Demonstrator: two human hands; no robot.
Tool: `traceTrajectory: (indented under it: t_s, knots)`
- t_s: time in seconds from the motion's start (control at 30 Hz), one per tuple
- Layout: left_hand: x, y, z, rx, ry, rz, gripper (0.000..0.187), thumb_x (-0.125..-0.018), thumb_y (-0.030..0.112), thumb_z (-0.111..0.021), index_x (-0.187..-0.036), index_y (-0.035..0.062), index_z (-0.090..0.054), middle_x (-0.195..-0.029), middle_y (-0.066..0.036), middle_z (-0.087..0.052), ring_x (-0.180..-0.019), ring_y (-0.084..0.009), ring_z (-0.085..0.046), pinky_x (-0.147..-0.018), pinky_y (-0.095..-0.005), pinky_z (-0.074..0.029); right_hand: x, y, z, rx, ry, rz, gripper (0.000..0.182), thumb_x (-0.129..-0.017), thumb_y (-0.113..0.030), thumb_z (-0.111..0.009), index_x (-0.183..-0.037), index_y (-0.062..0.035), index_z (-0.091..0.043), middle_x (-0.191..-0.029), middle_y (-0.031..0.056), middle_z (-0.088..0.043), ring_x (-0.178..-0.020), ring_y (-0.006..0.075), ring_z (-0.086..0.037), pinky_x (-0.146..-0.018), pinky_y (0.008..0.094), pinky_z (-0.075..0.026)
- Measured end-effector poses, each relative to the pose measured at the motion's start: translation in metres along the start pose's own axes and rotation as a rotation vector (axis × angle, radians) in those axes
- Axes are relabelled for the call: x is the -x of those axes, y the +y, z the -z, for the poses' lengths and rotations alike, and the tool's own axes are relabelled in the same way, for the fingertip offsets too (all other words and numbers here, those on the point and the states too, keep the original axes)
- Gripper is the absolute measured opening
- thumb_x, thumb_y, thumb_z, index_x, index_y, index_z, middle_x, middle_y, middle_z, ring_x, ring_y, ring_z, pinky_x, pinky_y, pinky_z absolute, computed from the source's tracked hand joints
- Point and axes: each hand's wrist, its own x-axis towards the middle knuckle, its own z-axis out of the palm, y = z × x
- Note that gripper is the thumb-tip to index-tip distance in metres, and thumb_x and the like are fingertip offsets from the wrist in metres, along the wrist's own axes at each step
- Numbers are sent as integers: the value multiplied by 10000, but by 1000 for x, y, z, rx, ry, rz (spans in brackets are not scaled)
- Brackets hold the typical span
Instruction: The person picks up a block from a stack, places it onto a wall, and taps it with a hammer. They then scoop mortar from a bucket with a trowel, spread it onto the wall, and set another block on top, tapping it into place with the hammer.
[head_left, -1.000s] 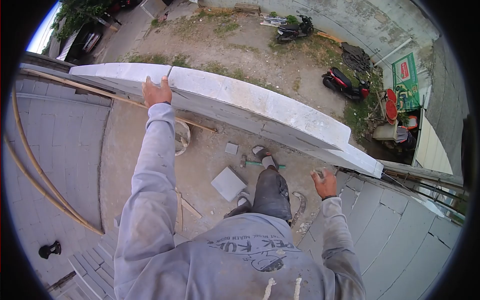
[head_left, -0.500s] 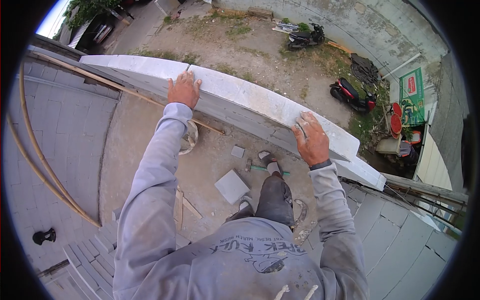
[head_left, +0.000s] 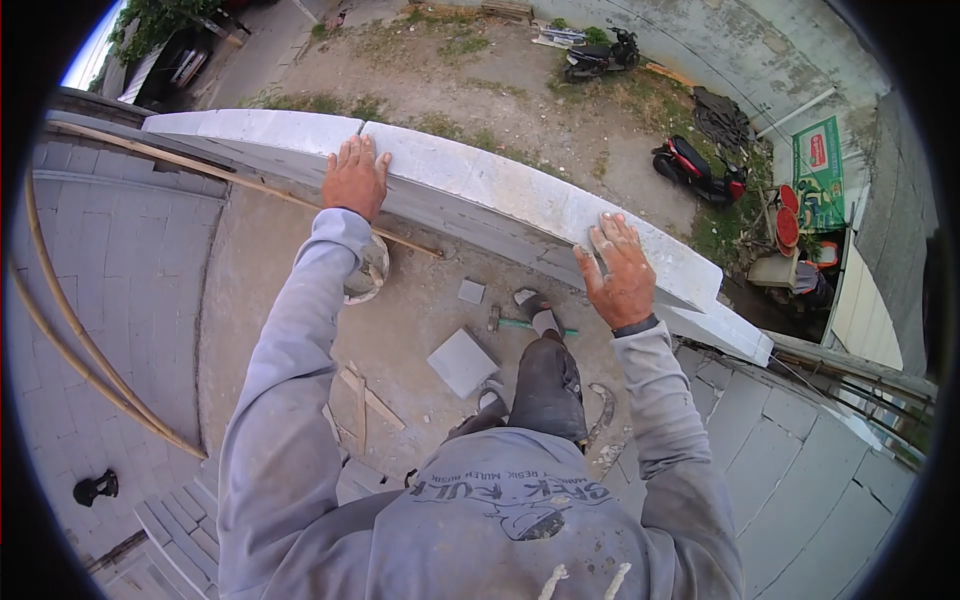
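Across the head view runs a white block wall (head_left: 480, 165), its top edge facing up. My left hand (head_left: 356, 178) rests on the inner edge of the wall top, close to the joint between two blocks, fingers slightly spread. Farther right, my right hand (head_left: 617, 272) lies against the same edge with its fingers apart and pointing up. Neither hand is wrapped round anything. Beneath my left forearm a round bucket (head_left: 368, 272) is partly hidden.
A grey square block (head_left: 462, 363), a hammer (head_left: 520, 325) with a green handle and wood strips (head_left: 372, 398) lie on the floor by my feet. Long poles (head_left: 90, 350) lean at the left. Two motorbikes (head_left: 698, 172) stand beyond the wall.
The camera view has shifted slightly. Both hands stay at the wall top; my right hand's fingers appear a little more upright.
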Motion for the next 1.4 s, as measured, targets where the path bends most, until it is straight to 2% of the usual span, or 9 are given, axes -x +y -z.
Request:
traceTrajectory:
  t_s: [0.33,0.43,0.53,0.67,0.73,0.83,0.93,1.1,1.4]
  knots:
    - [-5,6,22,-127,-201,-48,518,-955,393,-289,-1325,46,-396,-1354,-158,-407,-1276,-262,-357,-1050,-462,-254,7,3,4,19,-42,-58,421,-811,-360,-594,-1018,7,-613,-1200,195,-537,-1197,312,-452,-1031,398,-323]
    - [-5,4,18,-111,-207,-35,523,-952,403,-299,-1333,56,-389,-1355,-160,-406,-1271,-264,-364,-1051,-453,-256,0,5,4,70,23,-60,409,-821,-387,-575,-947,-3,-635,-1119,187,-583,-1099,312,-525,-961,405,-388]
    - [-6,7,23,-111,-206,-31,519,-955,398,-299,-1332,54,-389,-1355,-153,-407,-1270,-260,-365,-1050,-448,-259,-20,-6,21,-237,-7,-227,341,-811,-334,-620,-797,6,-637,-909,158,-638,-868,296,-608,-774,385,-475]
    - [-2,8,21,-135,-146,-26,515,-952,397,-312,-1322,51,-403,-1342,-136,-430,-1258,-266,-380,-1048,-455,-259,-69,-33,5,-1151,25,-394,471,-867,-409,-552,-640,3,-571,-554,36,-522,-525,132,-495,-509,284,-403]
    - [0,5,15,-74,-100,-2,530,-942,414,-328,-1317,49,-409,-1340,-146,-430,-1264,-268,-376,-1055,-456,-248,-91,-44,-7,-1231,45,-469,517,-894,-453,-501,-560,-59,-530,-496,5,-466,-431,79,-420,-415,233,-328]
    - [1,2,6,-71,-37,7,494,-941,376,-351,-1315,57,-411,-1345,-144,-425,-1261,-266,-381,-1058,-450,-249,-133,-74,10,-1450,-48,-370,556,-931,-454,-413,-547,-61,-503,-481,17,-437,-400,68,-347,-408,233,-274]
    - [3,4,7,-56,-39,23,494,-937,370,-367,-1307,45,-417,-1338,-149,-432,-1260,-267,-384,-1058,-447,-251,-168,-109,25,-1644,27,80,578,-946,-452,-368,-553,-47,-494,-483,19,-432,-395,85,-307,-419,242,-246]
    - [7,1,5,10,63,29,501,-929,376,-390,-1292,34,-434,-1320,-157,-450,-1257,-269,-388,-1061,-436,-250,-152,-83,-105,-1206,-317,-280,609,-946,-469,-349,-535,-47,-501,-513,3,-452,-460,86,-370,-477,243,-283]
    - [23,9,12,337,1,289,509,-924,389,-384,-1346,104,-372,-1422,-76,-327,-1338,-200,-251,-1100,-477,-125,-138,-105,-91,-1024,-557,-217,583,-949,-481,-307,-570,-70,-474,-464,-10,-406,-406,72,-350,-418,220,-244]
